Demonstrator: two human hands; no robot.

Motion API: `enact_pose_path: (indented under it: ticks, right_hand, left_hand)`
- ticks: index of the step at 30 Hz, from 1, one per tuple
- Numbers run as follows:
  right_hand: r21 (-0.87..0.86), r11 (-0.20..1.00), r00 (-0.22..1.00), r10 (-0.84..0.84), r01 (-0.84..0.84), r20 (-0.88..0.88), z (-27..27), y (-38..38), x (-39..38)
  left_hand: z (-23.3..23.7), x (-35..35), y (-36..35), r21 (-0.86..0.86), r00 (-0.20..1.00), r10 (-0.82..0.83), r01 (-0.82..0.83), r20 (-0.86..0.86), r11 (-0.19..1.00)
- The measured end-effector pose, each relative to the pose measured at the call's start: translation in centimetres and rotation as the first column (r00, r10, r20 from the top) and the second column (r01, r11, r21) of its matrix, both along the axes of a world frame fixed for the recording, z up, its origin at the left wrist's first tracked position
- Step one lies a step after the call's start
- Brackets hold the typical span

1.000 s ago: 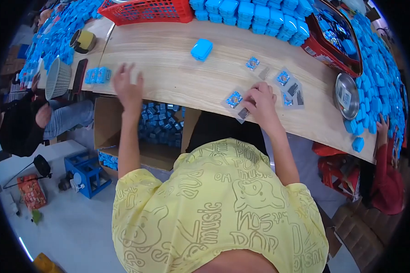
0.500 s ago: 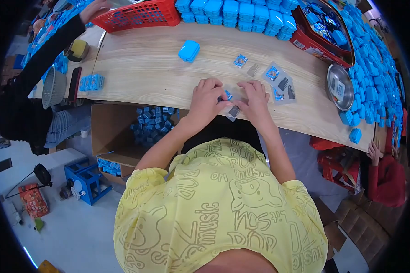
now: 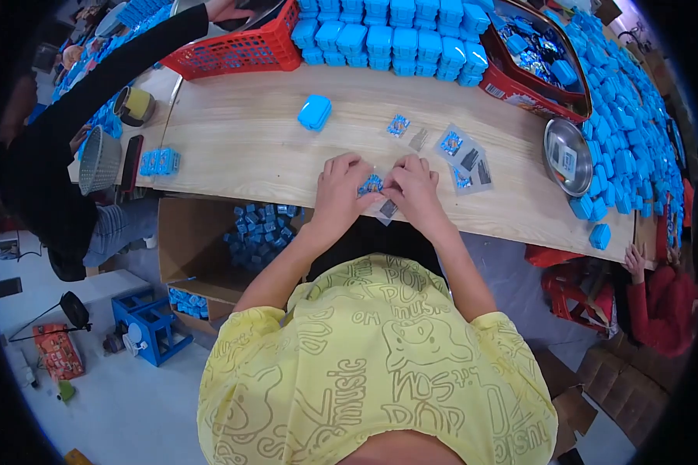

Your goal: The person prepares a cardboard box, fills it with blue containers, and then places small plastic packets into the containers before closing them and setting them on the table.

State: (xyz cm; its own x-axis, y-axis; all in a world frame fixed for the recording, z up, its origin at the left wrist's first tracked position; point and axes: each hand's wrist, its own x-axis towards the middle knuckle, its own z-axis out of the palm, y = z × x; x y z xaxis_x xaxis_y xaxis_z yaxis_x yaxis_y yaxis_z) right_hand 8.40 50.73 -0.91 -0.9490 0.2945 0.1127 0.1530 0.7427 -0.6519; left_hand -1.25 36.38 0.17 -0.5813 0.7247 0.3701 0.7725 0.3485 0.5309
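Near the front edge of the table, my left hand (image 3: 340, 190) is closed at the left side of a small clear sticker sheet (image 3: 388, 208) with a blue picture and dark print. My right hand (image 3: 413, 188) pinches the sheet from the right, fingertips by the blue picture (image 3: 371, 184). Exactly what lies between the fingertips is partly hidden. To the right are overlapping clear sticker sheets (image 3: 470, 159), and a further one (image 3: 398, 125) lies just beyond my hands. A closed blue box (image 3: 315, 113) sits farther back on the wooden table (image 3: 233, 132).
Stacked blue boxes (image 3: 392, 39) line the back, between a red basket (image 3: 233, 50) and a red tin (image 3: 531, 93). A metal bowl (image 3: 568, 157) stands by a large blue pile at right. A co-worker's arm (image 3: 132, 62) reaches over the basket. Below is a cardboard box (image 3: 198, 240).
My right hand has come closer to my left, and more of the blue picture shows between them. The co-worker's hand has shifted right over the red basket. The view has tilted slightly.
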Motion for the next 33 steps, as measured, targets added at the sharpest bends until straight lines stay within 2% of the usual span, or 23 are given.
enact_pose_path:
  ticks: [2, 4, 5, 7, 11, 12, 15, 18, 21, 24, 27, 33]
  right_hand:
    - [-0.003, 1.0, 1.0, -0.007, 0.007, -0.026, 0.0, -0.1, -0.1]
    - [-0.037, 0.996, 0.991, -0.081, 0.077, -0.105, 0.0, -0.3, -0.1]
    - [-0.06, 0.992, 0.983, -0.121, 0.113, -0.14, 0.0, -0.4, 0.0]
    - [-0.053, 0.992, 0.984, -0.119, 0.113, -0.13, 0.2, -0.6, 0.2]
    - [-0.025, 0.997, 0.994, -0.07, 0.068, -0.09, 0.3, -0.2, -0.1]
    - [-0.015, 0.999, 0.997, -0.041, 0.04, -0.062, 0.3, -0.1, -0.1]
    - [0.005, 1.0, 0.999, -0.004, 0.004, -0.053, -0.3, 0.1, 0.1]
    - [0.036, 0.999, 0.994, 0.029, -0.025, -0.107, -0.8, 0.0, 0.0]
    - [-0.023, 0.998, 0.993, -0.056, 0.054, -0.103, -0.8, -0.1, 0.3]
    - [-0.01, 0.998, 0.992, -0.066, 0.065, -0.104, -0.3, 0.0, 0.5]
    - [-0.011, 0.997, 0.991, -0.076, 0.075, -0.106, -0.1, 0.1, 0.6]
    - [-0.035, 0.992, 0.986, -0.127, 0.124, -0.108, -0.3, 0.0, 0.2]
  left_hand:
    - [-0.3, -0.1, -0.1, -0.017, 0.996, -0.068, 0.069, 0.062, 0.997]
    - [-0.5, -0.5, 0.0, -0.02, 0.99, -0.107, 0.109, 0.088, 0.994]
    - [-0.4, -0.6, 0.0, -0.056, 0.982, -0.112, 0.122, 0.155, 0.991]
    - [-0.4, -0.3, -0.1, -0.132, 0.948, -0.11, 0.156, 0.3, 0.979]
    - [-1.0, 0.5, -0.2, -0.083, 0.927, -0.082, 0.121, 0.366, 0.989]
    - [-0.9, 0.7, -0.2, -0.087, 0.925, -0.081, 0.122, 0.371, 0.989]
    - [-0.5, 0.8, 0.1, 0.061, 0.994, 0.109, -0.109, -0.009, 0.992]
    - [-0.3, 0.2, 0.1, 0.01, 0.999, 0.032, -0.032, 0.041, 0.999]
    - [-0.5, -0.3, -0.1, -0.027, 0.997, -0.028, 0.03, 0.076, 0.999]
    - [-0.9, -1.1, 0.1, -0.054, 0.992, -0.072, 0.078, 0.104, 0.995]
    - [-0.9, -1.7, 0.2, -0.048, 0.989, 0.065, -0.059, 0.132, 0.997]
    - [-0.9, -2.6, -0.8, -0.102, 0.978, 0.101, -0.083, 0.185, 0.991]
